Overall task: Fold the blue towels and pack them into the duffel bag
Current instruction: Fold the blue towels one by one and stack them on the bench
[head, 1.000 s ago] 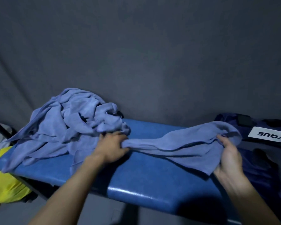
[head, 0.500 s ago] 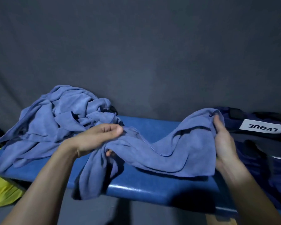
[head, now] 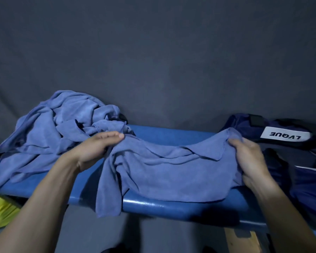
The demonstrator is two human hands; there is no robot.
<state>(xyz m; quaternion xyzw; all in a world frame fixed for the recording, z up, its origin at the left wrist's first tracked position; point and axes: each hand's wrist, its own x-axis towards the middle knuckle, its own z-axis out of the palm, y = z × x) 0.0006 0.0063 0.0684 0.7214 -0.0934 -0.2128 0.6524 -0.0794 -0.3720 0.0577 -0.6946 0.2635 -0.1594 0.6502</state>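
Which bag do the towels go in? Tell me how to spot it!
Find the long blue bench against the grey wall. Follow it to its right end, past the towel stretched between the left hand and the right hand. There sits the dark navy duffel bag, the only thing with a white label with black letters.

Dim, bluish light (edges blurred, warped)

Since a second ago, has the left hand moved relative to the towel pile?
Yes. The left hand has lifted off the bench, raising its end of the towel; it stays beside the pile, nearer the camera.
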